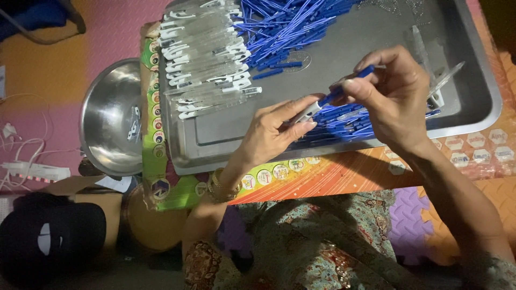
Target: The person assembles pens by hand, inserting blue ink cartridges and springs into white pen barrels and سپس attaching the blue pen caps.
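Fingertips (pixel 352 86) of the right hand (pixel 395 99) pinch closed on a blue pen refill (pixel 346 85); the left hand (pixel 271 131) grips a clear pen barrel (pixel 306 113) likewise. Refill and barrel share one slanting axis, lower left to upper right, meeting between the hands above the metal tray (pixel 473 107). Loose blue refills (pixel 285 27) and finished clear pens (pixel 207 48) lie beyond; a steel bowl (pixel 110 118) stands left.

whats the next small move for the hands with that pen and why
Probably push the blue refill further into the clear pen barrel. The right hand pinches the refill, the left hand holds the barrel, and the two parts line up end to end with much of the refill outside. Finished pens lie in a row on the metal tray.
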